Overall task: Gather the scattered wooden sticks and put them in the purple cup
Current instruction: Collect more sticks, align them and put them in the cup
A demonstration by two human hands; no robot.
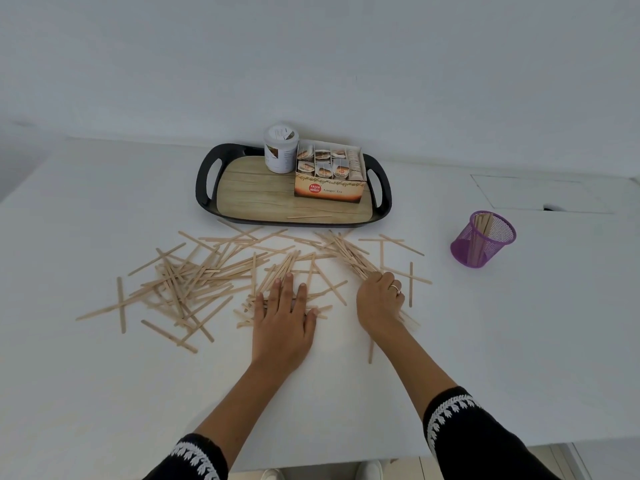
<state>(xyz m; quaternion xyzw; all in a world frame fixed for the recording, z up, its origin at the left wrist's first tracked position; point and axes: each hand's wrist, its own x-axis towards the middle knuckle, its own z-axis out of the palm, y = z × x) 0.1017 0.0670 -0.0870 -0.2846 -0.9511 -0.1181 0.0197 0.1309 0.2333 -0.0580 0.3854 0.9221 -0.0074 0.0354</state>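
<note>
Left hand [282, 315] flat, fingers straight and slightly spread, pressing on wooden sticks [194, 278] scattered across the white table [104, 393]. Right hand [379, 299] curls its fingers round a bundle of sticks [346, 252], long axis running from hand up-left toward the tray [207, 181]. Loose sticks point every way. Purple cup [483, 239] stands upright, far right, a few sticks inside it. Tea box [329, 176] and jar [280, 148] on tray.
</note>
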